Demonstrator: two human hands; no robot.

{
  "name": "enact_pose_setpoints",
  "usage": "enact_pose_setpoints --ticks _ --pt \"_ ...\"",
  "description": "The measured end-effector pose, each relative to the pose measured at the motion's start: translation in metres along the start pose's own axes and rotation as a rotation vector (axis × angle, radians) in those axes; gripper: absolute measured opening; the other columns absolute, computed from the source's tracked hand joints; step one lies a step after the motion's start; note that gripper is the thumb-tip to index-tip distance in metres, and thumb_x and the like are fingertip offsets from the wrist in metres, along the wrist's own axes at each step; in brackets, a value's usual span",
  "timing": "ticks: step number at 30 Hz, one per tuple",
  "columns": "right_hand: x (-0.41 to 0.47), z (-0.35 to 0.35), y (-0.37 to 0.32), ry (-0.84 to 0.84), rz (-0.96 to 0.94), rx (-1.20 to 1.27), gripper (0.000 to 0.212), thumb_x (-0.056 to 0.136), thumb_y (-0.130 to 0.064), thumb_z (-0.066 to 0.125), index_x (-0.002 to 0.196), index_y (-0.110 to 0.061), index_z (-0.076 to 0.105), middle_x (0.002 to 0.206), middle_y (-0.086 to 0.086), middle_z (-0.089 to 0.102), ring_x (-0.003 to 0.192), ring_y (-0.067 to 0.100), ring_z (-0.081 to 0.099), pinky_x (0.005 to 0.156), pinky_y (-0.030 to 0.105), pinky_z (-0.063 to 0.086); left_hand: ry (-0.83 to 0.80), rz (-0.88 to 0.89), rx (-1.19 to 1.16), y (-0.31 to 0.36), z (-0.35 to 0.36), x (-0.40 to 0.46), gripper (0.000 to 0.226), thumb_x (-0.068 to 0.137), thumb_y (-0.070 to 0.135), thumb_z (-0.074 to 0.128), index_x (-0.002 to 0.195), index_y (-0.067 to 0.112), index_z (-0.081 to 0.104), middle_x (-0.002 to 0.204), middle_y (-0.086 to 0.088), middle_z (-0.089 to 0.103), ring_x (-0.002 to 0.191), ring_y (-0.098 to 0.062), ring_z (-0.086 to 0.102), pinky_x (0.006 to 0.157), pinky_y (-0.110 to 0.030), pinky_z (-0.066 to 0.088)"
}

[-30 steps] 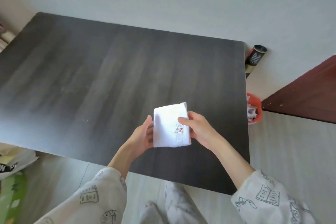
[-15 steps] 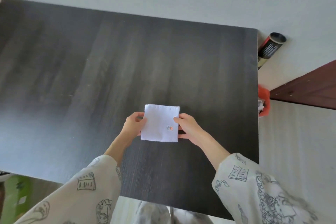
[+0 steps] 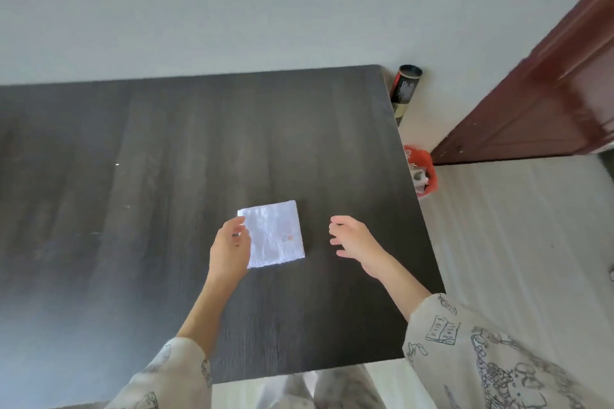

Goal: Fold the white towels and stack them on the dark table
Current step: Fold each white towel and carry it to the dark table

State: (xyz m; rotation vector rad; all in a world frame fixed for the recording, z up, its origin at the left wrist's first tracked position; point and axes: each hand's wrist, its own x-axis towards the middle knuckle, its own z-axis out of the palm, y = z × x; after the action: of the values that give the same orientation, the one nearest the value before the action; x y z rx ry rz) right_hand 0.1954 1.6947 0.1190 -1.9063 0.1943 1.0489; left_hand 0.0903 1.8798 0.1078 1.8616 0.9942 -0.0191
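One folded towel (image 3: 274, 233) lies flat, near-square.

Loose cream sleeves (image 3: 465, 349) printed with dark line-drawn doodles, such as books, cover both forearms.

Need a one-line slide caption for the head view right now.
Folded white towel lying flat on the dark table, left hand at its edge, right hand open and clear of it.

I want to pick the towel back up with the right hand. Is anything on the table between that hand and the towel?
Nothing visible. The right hand hovers open beside the towel, with only bare table between them. The left hand is at the towel's opposite edge.
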Motion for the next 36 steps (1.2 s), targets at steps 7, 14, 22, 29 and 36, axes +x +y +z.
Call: enact_pose_setpoints --ticks 7,14,22,29,36 --pt "-0.108 -0.065 0.078 0.319 -0.039 0.241 0.018 0.098 -0.021 0.044 0.113 -0.016 0.051 0.106 0.005 0.059 0.084 0.011 0.059 0.077 0.025 0.051 -0.382 0.297 0.125 0.043 0.075 -0.069 0.026 0.096 0.021 0.045 0.121 0.020 0.053 0.108 0.001 0.058 0.093 -0.017 0.057 0.071 -0.023 0.043" --pt "-0.249 -0.157 0.208 0.702 -0.100 0.582 0.014 0.096 -0.019 0.048 0.108 -0.015 0.055 0.094 0.006 0.063 0.081 0.020 0.059 0.070 0.028 0.046 -0.842 0.683 0.398 0.102 0.198 -0.199 0.031 0.097 0.020 0.042 0.126 0.015 0.050 0.110 -0.001 0.059 0.106 -0.020 0.058 0.084 -0.025 0.042" --pt "-0.413 -0.258 0.392 1.047 -0.077 0.793 0.019 0.096 -0.020 0.048 0.112 -0.014 0.057 0.094 0.004 0.064 0.082 0.017 0.059 0.073 0.027 0.047 -1.100 0.950 0.424 0.120 0.375 -0.414 0.023 0.095 0.015 0.046 0.115 0.014 0.057 0.102 -0.006 0.064 0.088 -0.020 0.061 0.076 -0.024 0.043" --pt "-0.533 -0.338 0.519 1.272 -0.036 0.902 0.020 0.096 -0.021 0.047 0.113 -0.015 0.057 0.095 0.002 0.065 0.086 0.018 0.060 0.078 0.031 0.049 -1.390 1.117 0.452 0.128 0.484 -0.605 0.022 0.095 0.017 0.047 0.114 0.018 0.057 0.104 0.001 0.063 0.091 -0.014 0.062 0.074 -0.016 0.043" --pt "-0.585 -0.443 0.642 1.398 -0.002 0.968 0.022 0.097 -0.021 0.047 0.115 -0.014 0.056 0.096 0.002 0.065 0.087 0.017 0.061 0.081 0.032 0.051 -1.504 1.246 0.506 0.157 0.629 -0.732 0.025 0.097 0.021 0.043 0.118 0.016 0.055 0.106 0.001 0.060 0.095 -0.017 0.061 0.080 -0.020 0.042"
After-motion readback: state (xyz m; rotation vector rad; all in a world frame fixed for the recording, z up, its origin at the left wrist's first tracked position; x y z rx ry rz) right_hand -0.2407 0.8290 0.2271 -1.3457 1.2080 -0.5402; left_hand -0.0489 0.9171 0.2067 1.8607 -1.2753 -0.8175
